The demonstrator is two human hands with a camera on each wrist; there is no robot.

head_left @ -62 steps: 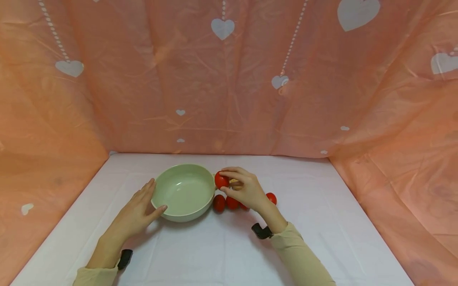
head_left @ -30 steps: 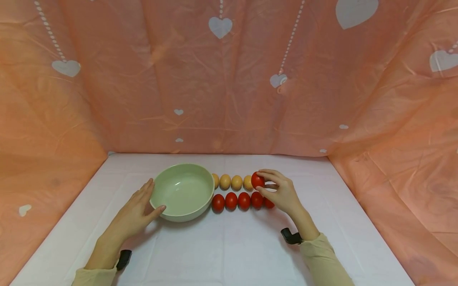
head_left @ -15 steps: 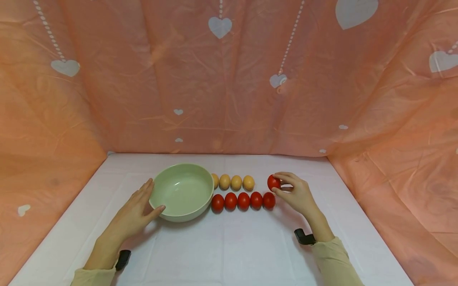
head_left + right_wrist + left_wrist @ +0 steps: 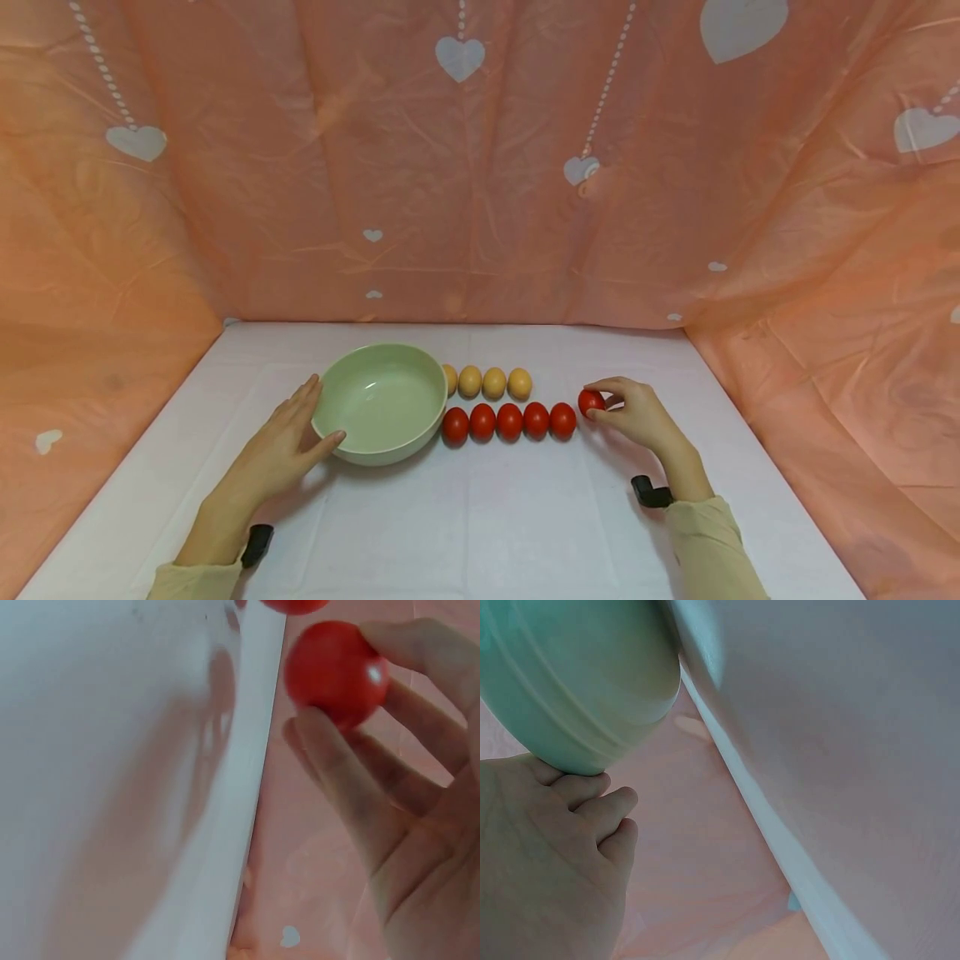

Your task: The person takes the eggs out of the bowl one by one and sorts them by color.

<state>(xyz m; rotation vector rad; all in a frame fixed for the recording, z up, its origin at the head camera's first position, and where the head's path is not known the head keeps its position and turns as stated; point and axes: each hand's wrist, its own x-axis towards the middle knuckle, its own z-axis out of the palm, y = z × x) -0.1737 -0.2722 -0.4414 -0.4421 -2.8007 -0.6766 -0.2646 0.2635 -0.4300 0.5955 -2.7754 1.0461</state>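
Note:
My right hand [image 4: 637, 410] pinches a glossy red egg [image 4: 591, 403] between thumb and fingers, at the right end of a row of several red eggs [image 4: 509, 422]. In the right wrist view, the thumb and fingertips hold the egg [image 4: 335, 673] by its sides, and part of another red egg [image 4: 296, 604] shows at the top edge. My left hand [image 4: 277, 450] rests against the left side of a pale green bowl [image 4: 378, 408], fingers extended and thumb at the near rim. Seen from the left wrist, the fingertips touch the bowl's outer wall [image 4: 577, 690].
Behind the red row lies a row of yellowish eggs [image 4: 493, 382], its left end partly hidden by the bowl. All stand on a white-covered table [image 4: 465, 517]. Pink-orange cloth [image 4: 465, 208] with white hearts hangs at the back and both sides.
My right hand has carried the red egg from beside the bowl rightward past the yellowish row, then down toward the red row's right end. The left hand and bowl have stayed put.

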